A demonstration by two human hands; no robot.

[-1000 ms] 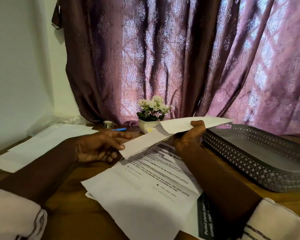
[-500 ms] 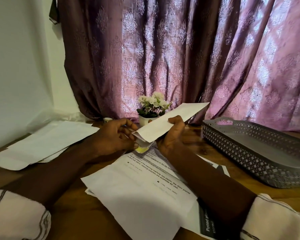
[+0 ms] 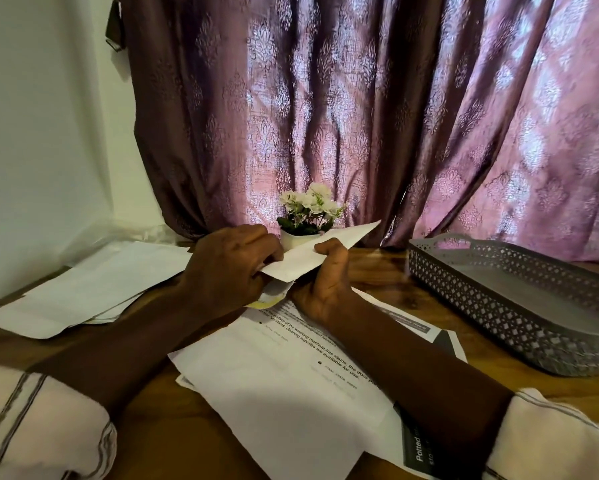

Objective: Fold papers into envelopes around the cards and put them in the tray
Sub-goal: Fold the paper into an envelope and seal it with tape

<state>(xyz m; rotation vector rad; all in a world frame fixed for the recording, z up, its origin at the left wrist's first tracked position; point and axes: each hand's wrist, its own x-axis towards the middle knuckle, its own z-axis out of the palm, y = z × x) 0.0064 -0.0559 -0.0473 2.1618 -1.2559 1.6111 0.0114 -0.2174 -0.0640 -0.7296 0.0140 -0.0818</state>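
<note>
Both hands hold a folded paper

Left hand (image 3: 232, 268) and right hand (image 3: 325, 282) pinch the folded white paper sheet (image 3: 320, 252); grey perforated plastic tray (image 3: 498, 306) sits right of them.

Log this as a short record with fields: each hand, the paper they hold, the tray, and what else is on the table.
left hand: pinches the left end of the folded white paper
right hand: grips the same paper, thumb on top
paper: held above the wooden table, a yellowish piece showing beneath it
tray: grey perforated plastic tray, on the table at right
also there: printed sheets under the forearms; stack of white sheets at left; small white pot of white flowers behind
</note>
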